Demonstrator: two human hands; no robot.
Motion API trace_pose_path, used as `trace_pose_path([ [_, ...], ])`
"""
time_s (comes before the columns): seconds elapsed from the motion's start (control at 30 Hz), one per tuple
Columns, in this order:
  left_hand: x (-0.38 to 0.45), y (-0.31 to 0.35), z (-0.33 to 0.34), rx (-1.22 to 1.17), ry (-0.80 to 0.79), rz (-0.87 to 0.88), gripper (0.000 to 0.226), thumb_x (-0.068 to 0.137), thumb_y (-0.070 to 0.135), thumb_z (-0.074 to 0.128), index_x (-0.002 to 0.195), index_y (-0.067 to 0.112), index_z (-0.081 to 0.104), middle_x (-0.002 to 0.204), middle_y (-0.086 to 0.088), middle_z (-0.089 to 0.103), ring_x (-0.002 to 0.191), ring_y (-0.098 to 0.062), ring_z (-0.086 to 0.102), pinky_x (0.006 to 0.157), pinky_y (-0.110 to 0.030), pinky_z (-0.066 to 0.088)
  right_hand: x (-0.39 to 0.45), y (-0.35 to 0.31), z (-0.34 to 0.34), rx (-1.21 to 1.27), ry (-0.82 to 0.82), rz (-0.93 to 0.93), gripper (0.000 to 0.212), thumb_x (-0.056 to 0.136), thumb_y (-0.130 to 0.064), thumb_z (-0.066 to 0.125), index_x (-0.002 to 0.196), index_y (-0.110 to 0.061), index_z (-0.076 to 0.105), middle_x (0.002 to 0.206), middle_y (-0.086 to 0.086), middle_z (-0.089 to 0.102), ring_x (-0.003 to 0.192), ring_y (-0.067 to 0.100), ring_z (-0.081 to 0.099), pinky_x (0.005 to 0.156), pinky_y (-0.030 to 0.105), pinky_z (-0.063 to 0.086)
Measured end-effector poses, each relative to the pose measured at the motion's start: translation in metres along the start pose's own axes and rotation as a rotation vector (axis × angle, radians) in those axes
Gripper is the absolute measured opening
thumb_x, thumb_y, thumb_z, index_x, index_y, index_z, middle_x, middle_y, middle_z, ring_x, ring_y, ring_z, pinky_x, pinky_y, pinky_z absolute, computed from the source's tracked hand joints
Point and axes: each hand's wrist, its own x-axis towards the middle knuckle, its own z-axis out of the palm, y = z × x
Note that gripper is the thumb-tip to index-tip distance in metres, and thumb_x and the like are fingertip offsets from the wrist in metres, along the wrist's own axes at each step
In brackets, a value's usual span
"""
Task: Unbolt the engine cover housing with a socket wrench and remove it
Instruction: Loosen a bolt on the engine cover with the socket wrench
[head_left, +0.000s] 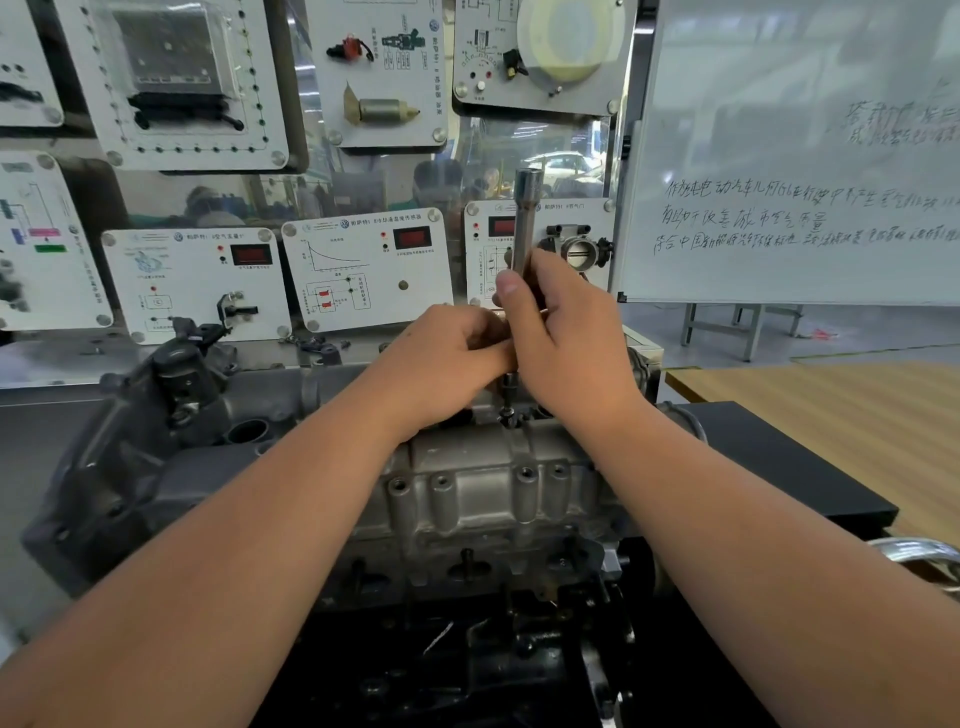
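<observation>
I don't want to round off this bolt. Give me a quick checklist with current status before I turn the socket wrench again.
1. Tool stands upright over the fastener: ok, the socket wrench rises nearly vertical.
2. Firm grip on the shaft: ok, the right hand is wrapped around it.
3. Second hand steadying: ok, the left hand holds it low, beside the right.
4. Tip fully seated on the bolt: cannot tell, the joint is small and partly hidden by the hands.
5. Engine cover housing sits flat on the engine: ok, no lifted edge shows.
</observation>
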Motion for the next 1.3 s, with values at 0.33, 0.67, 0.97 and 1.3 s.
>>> trace_pose_path([
  [0.33, 0.0005, -0.0007, -0.0026, 0.053, -0.018, 0.029, 0.004, 0.086, 0.022, 0.072, 0.087, 0.026, 0.072, 0.077, 0.008, 0.077, 0.072, -0.009, 0.075, 0.062, -0.029, 0.054, -0.0017, -0.0005, 0.0008, 0.021, -0.009, -0.042, 0.017, 0.098, -0.023, 0.061, 0.097, -0.006, 0.060, 0.070, -0.008, 0.054, 0.068, 0.009, 0.055, 0.058, 0.020, 0.044],
  [0.67, -0.0019, 0.0041, -0.0030, 0.069, -0.063, 0.031, 0.015, 0.082, 0.033, 0.066, 0.083, 0.047, 0.070, 0.077, 0.015, 0.076, 0.070, -0.005, 0.073, 0.052, -0.018, 0.049, 0.0000, -0.0028, 0.0007, 0.024, -0.026, 0.005, 0.010, 0.097, -0.028, 0.063, 0.102, -0.020, 0.059, 0.075, -0.011, 0.062, 0.069, 0.002, 0.058, 0.058, 0.019, 0.043],
  [0.97, -0.0004, 0.0023, 0.0005, -0.011, -0.047, -0.024, 0.014, 0.091, 0.028, 0.067, 0.089, 0.017, 0.074, 0.078, -0.009, 0.075, 0.059, -0.010, 0.070, 0.047, -0.018, 0.049, 0.0005, -0.0024, 0.0006, 0.017, -0.028, 0.020, 0.029, 0.103, -0.019, 0.051, 0.075, -0.014, 0.047, 0.062, -0.012, 0.043, 0.058, 0.001, 0.043, 0.054, 0.013, 0.033],
  [1.3, -0.0005, 0.0054, -0.0006, 0.008, -0.023, -0.036, 0.004, 0.090, 0.021, 0.068, 0.088, 0.022, 0.072, 0.078, 0.005, 0.077, 0.072, -0.010, 0.075, 0.048, -0.014, 0.046, 0.0003, -0.0016, 0.0002, 0.011, -0.022, -0.015, 0.023, 0.101, -0.018, 0.055, 0.084, -0.003, 0.056, 0.068, 0.002, 0.055, 0.065, 0.010, 0.050, 0.056, 0.018, 0.039],
])
